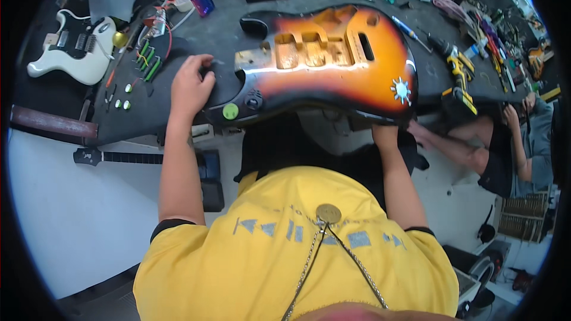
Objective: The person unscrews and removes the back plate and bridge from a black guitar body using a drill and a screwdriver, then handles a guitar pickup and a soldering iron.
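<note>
A sunburst electric guitar body (380,47), bare of its hardware, lies face up with its routed cavities showing. Its near edge overhangs the dark bench. A sun-shaped sticker (401,90) and a round green sticker (230,111) are on its face. My left hand (191,86) rests on the bench just left of the body's neck end, thumb apart from the fingers, holding nothing. At the body's lower right edge, my right hand (385,134) reaches underneath; its fingers are hidden by the body, so I cannot tell their grip.
A white guitar body (98,53) sits at far left, near green cylindrical cells (147,62) with wires. A yellow drill (461,74) lies right of the sunburst body, by a screwdriver (410,32). Tools line the back. A guitar neck (128,157) is below left. Another person (523,142) sits at right.
</note>
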A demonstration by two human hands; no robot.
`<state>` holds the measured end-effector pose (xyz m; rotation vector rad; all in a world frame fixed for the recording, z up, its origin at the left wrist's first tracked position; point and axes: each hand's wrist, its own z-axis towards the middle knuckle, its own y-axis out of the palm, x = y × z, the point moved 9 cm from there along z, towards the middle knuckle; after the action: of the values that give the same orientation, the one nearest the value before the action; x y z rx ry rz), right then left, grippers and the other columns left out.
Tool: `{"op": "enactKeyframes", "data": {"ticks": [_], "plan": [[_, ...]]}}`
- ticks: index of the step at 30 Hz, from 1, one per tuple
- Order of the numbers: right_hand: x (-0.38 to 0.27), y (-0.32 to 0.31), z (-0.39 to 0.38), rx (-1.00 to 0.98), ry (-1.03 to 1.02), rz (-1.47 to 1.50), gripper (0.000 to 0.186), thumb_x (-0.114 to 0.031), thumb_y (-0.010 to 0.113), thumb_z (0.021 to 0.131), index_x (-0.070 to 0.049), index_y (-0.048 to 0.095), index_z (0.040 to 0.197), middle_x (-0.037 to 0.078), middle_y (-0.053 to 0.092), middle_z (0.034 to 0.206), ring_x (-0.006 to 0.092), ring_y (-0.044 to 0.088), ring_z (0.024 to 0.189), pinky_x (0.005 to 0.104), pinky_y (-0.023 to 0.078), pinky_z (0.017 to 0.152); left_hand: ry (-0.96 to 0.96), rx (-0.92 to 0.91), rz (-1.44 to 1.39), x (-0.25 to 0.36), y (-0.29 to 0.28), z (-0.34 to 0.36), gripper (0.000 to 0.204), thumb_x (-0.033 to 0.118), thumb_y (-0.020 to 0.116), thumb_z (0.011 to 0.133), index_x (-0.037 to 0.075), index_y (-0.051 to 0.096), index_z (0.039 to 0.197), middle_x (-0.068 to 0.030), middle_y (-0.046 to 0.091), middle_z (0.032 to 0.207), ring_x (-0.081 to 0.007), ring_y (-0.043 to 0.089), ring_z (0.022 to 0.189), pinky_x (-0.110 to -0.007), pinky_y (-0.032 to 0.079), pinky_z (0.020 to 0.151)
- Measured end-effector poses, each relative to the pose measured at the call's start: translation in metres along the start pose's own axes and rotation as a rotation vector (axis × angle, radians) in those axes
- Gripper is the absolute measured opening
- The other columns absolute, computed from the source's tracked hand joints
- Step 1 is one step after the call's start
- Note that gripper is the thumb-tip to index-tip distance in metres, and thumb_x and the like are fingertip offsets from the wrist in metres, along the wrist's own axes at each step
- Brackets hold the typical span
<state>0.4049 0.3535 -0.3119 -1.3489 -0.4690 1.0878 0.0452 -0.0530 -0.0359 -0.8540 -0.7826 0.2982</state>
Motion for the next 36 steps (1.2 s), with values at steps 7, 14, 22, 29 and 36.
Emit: {"op": "enactKeyframes", "data": {"ticks": [7,14,22,29,36], "plan": [[0.01,0.007,0.007,0.074,0.124,0.119,0.08,-0.023,0.065,0.106,0.012,0.018,0.161,0.033,0.066,0.139,0.0407,0.069,0.126,0.0463,0.048,0.115,0.128,-0.047,0.039,0.009,0.009,0.006,0.037,0.006,0.068,0.093,0.001,0.07,0.129,-0.0198,0.071,0.122,-0.0393,0.07,0.118,-0.044,0.055,0.102],[0.027,0.055,-0.015,-0.322,0.351,0.285,0.058,-0.032,0.064,0.1,0.002,0.063,0.147,0.028,0.074,0.128,0.0472,0.072,0.117,0.0529,0.056,0.104,-0.341,-0.188,0.266,-0.009,-0.004,0.03,0.031,0.004,0.063,0.098,-0.004,0.067,0.127,-0.0241,0.071,0.112,-0.0366,0.073,0.109,-0.042,0.055,0.101],[-0.021,0.114,-0.035,-0.938,-0.077,-0.054,0.056,-0.041,0.067,0.099,-0.006,0.068,0.143,0.024,0.074,0.134,0.0435,0.069,0.126,0.0521,0.054,0.107,-0.514,-0.32,0.196,-0.132,-0.059,0.068,0.054,0.022,0.062,0.099,-0.005,0.061,0.145,-0.0311,0.077,0.106,-0.0463,0.075,0.101,-0.051,0.057,0.091],[-0.003,0.109,-0.03,-0.82,0.089,0.09,0.052,-0.04,0.064,0.1,-0.002,0.072,0.135,0.024,0.076,0.129,0.0437,0.069,0.125,0.0531,0.054,0.106,-0.032,0.206,0.528,-0.197,-0.055,0.102,0.038,0.028,0.07,0.104,-0.001,0.071,0.128,-0.0223,0.076,0.098,-0.0403,0.069,0.085,-0.049,0.054,0.082],[-0.023,0.093,-0.029,-0.854,0.051,0.032,0.053,-0.041,0.064,0.1,-0.003,0.072,0.135,0.024,0.075,0.132,0.0425,0.069,0.127,0.053,0.054,0.106,-0.163,0.039,0.279,-0.242,-0.054,0.118,0.028,0.025,0.067,0.107,-0.003,0.071,0.107,-0.0188,0.072,0.094,-0.0307,0.065,0.085,-0.045,0.052,0.084]]}}
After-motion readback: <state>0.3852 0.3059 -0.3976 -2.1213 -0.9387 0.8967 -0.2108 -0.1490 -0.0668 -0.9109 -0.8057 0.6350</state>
